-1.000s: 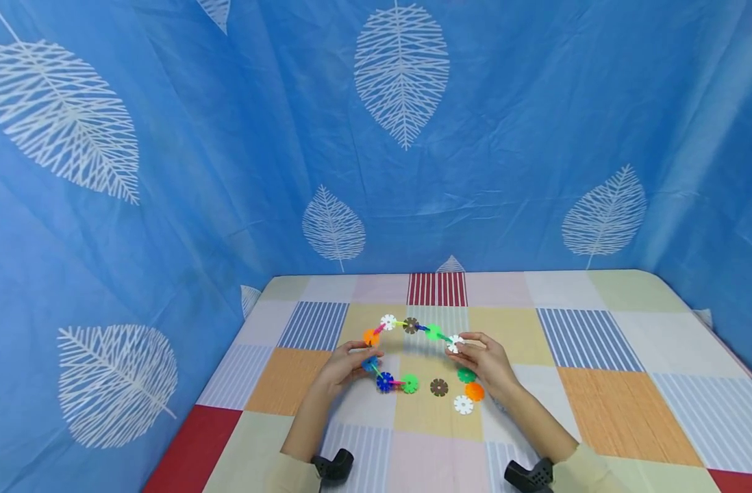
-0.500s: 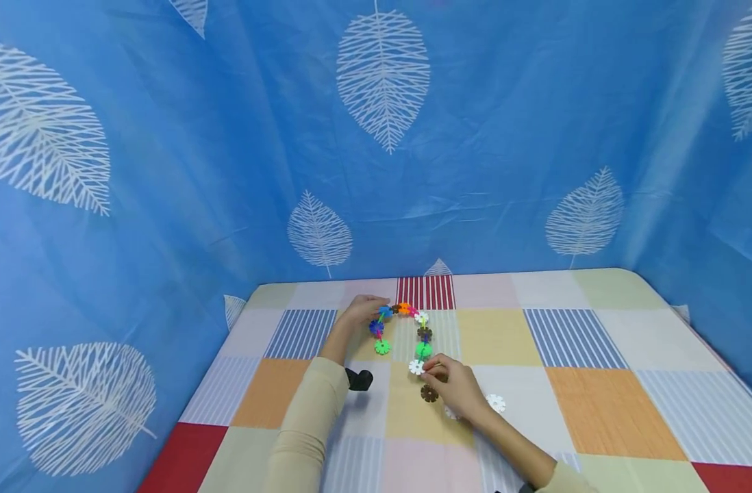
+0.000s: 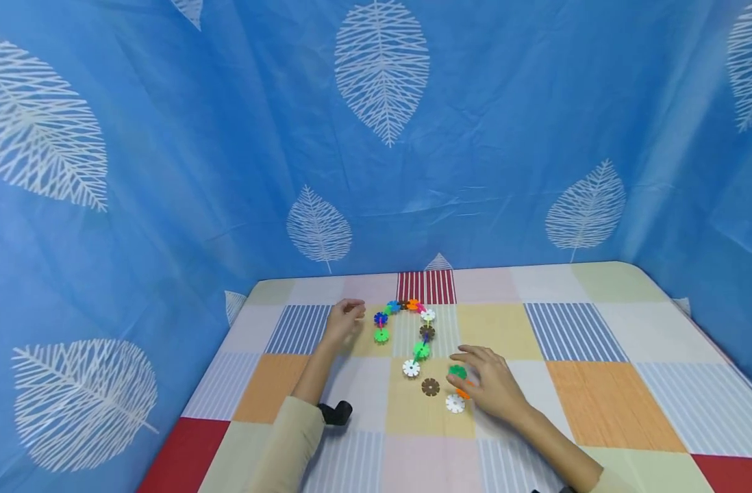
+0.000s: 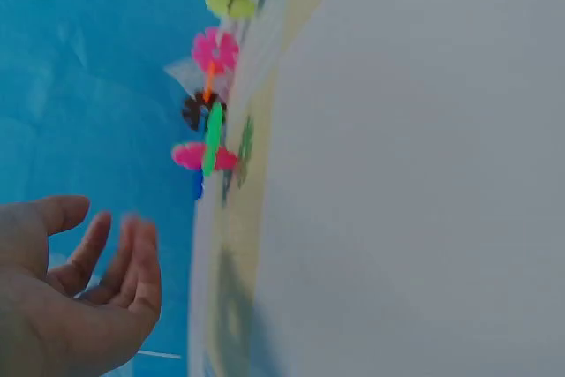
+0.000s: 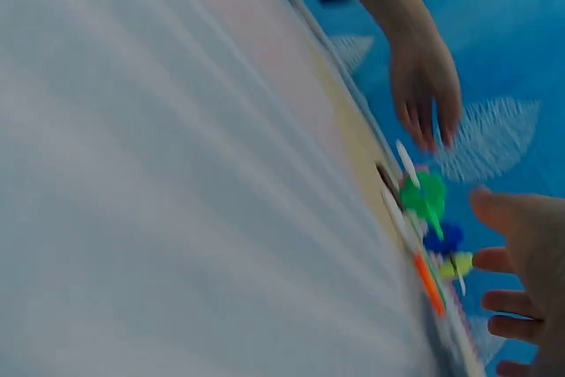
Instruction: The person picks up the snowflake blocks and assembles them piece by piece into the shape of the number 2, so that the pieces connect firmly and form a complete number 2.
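Note:
A chain of colourful notched plastic snowflake discs [image 3: 427, 332] lies in an arch on the patterned cloth, running from a bright green disc [image 3: 381, 336] on the left to a white disc [image 3: 411, 369] at the near right. My left hand [image 3: 344, 320] is just left of the arch, holding nothing; in the left wrist view its fingers [image 4: 146, 271] are loosely bent, apart from the chain. My right hand [image 3: 492, 387] hangs with spread fingers by a loose green disc [image 3: 457, 371] and an orange disc [image 3: 463, 394], partly covering the orange one. Nothing is between its fingers in the right wrist view.
A loose brown disc [image 3: 430, 387] and a white disc [image 3: 455, 403] lie near the right hand. The table wears a patchwork cloth [image 3: 622, 404]. Behind and at both sides hangs a blue curtain [image 3: 487, 137] with white leaf prints.
Both hands held the chain a second ago; it was turned and laid down as an arch. Since then both have let go, the left drawing back leftward and the right moving right toward the loose discs.

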Tool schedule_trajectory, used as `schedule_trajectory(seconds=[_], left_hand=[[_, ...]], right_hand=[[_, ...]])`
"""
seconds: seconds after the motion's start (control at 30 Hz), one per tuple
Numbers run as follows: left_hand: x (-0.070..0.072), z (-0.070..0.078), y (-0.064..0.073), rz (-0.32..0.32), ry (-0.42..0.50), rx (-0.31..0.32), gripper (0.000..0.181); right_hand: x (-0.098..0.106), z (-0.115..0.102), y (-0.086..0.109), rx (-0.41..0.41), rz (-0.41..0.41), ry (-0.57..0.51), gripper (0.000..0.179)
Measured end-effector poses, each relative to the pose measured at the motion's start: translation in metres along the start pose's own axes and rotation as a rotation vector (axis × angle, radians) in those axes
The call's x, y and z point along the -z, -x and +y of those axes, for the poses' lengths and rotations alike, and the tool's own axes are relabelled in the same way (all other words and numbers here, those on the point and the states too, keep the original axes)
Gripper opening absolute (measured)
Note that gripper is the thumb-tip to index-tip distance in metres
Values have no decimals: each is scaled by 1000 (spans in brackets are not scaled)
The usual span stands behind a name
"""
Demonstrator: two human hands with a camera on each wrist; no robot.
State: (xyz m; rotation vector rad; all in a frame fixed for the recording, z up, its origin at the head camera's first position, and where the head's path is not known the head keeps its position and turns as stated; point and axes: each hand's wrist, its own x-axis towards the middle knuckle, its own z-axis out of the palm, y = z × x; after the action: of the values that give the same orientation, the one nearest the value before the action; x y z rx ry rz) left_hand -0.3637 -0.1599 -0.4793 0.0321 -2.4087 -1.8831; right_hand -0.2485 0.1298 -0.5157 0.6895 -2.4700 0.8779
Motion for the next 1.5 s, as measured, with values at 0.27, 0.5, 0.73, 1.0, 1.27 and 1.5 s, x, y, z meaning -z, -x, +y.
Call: schedule_trajectory(seconds=[0.27,0.5,0.73,1.0,1.27,1.5], left_hand=[[-31,8,69,-299,-136,57,30],[-65,0,84,-393,-8,130,30],[-78,-8,81,-400,37,66,26],[-94,-1,88,-418,50,11,23],[-115,1,108,-483,92,33,21],[-121,4,113,-453,88,3,19]], right_hand=[[-4,18,15,192,-236,-48,57],[-8,14,20,348,-284,-6,38],[7,28,24,295,-248,-20,33],[43,74,41,101,-93,29,33],[62,97,54,44,-9,-18,29],[65,99,51,73,85,-48,40]])
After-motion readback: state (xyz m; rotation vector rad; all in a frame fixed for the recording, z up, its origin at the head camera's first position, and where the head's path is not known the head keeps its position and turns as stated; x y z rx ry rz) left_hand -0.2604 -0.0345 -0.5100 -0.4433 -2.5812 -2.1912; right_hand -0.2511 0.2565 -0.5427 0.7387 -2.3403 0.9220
